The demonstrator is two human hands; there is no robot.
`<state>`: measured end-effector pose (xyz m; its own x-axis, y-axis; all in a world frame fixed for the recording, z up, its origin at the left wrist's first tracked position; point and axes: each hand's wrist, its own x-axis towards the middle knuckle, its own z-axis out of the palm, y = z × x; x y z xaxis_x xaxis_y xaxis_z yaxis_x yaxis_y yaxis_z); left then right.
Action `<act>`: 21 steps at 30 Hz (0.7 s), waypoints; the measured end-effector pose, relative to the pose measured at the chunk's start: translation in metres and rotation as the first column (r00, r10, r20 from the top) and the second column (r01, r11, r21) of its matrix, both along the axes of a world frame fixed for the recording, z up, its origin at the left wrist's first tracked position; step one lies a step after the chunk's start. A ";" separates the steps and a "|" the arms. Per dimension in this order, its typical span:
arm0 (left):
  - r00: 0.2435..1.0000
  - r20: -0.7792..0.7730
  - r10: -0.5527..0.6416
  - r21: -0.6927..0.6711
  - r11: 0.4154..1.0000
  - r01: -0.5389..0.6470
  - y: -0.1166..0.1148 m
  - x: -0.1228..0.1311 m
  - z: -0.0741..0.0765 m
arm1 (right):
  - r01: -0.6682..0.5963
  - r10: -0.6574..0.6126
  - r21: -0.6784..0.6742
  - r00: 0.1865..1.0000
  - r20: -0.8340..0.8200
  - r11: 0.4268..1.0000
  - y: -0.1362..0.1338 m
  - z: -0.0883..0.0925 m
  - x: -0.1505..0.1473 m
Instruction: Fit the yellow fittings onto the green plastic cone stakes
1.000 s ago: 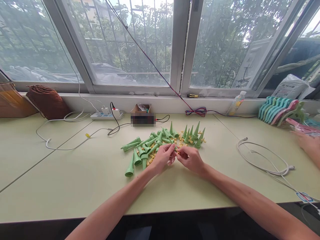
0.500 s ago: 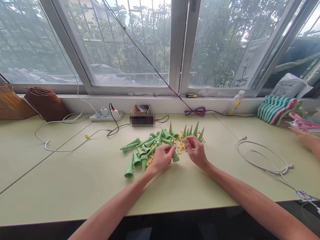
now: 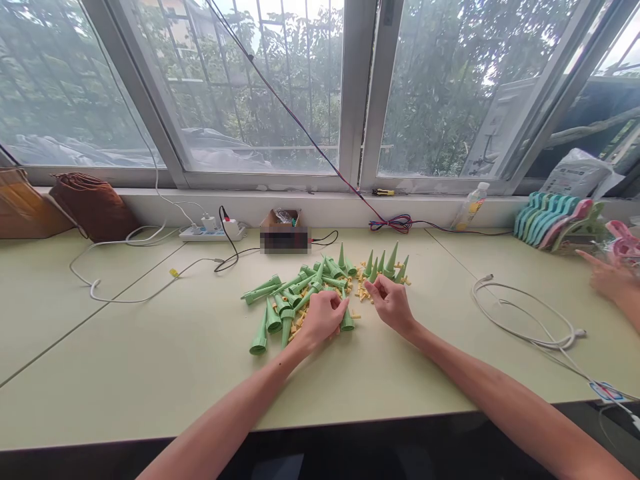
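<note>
My left hand is closed round a green plastic spike, its wide capped end pointing down toward me and a small yellow T-shaped piece beside it. My right hand is pinched just to the right, over the edge of several loose yellow pieces; what its fingertips hold is hidden. Left of my left hand lies a heap of similar green spikes, with yellow pieces among them. Behind my right hand several green spikes stand upright, points up, with yellow pieces sticking out near their bases.
Behind the heap are a small cardboard box and a power strip with cables. A coiled white cable lies at right. Farther right, another person's hand is near hangers. A bottle stands by the window.
The spike in my left hand has tilted and shifted slightly down. My right hand's fingers have drawn closer together. The other person's hand and a pink item have moved right.
</note>
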<state>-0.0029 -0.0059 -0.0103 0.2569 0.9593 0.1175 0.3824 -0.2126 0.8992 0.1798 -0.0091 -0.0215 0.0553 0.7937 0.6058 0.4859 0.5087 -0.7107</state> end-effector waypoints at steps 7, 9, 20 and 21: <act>0.997 0.072 0.002 0.107 0.994 -0.009 0.003 0.000 -0.003 | 0.015 -0.016 0.027 0.998 0.059 1.000 0.002 -0.002 0.001; 1.000 0.028 0.007 0.164 0.986 -0.012 0.004 0.000 -0.004 | 0.025 -0.027 0.035 0.997 0.071 0.999 0.003 -0.003 0.001; 0.963 -0.226 -0.147 0.307 0.927 0.214 -0.003 0.003 0.000 | 0.023 -0.033 0.073 0.990 0.138 0.997 0.003 -0.002 0.003; 0.958 -0.245 -0.149 0.321 0.920 0.225 -0.004 0.003 0.001 | 0.029 -0.038 0.073 0.990 0.135 0.997 0.003 -0.002 0.003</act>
<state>0.0005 -0.0095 -0.0094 0.4826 0.8020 0.3520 0.4787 -0.5781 0.6608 0.1827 -0.0063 -0.0234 -0.0058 0.7474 0.6644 0.5934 0.5373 -0.5993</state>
